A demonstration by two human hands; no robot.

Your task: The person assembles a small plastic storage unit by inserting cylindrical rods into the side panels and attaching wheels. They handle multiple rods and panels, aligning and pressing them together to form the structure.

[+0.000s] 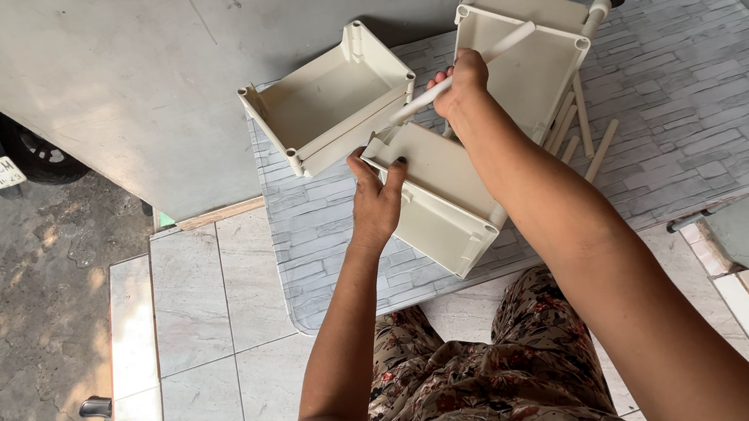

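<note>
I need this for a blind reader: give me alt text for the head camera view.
Seen from above, a person's left hand grips the corner of a cream tray while the right hand holds a white tube. Two more trays and loose tubes lie on a grey brick-patterned mat.

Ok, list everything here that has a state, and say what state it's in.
Left hand: gripping the near tray's corner.
Right hand: closed around a white rod.
Near tray: tilted, held up.
Left tray: open side up, empty.
Far tray: upside down, castors up.
Loose rods: lying flat on the mat.
</note>
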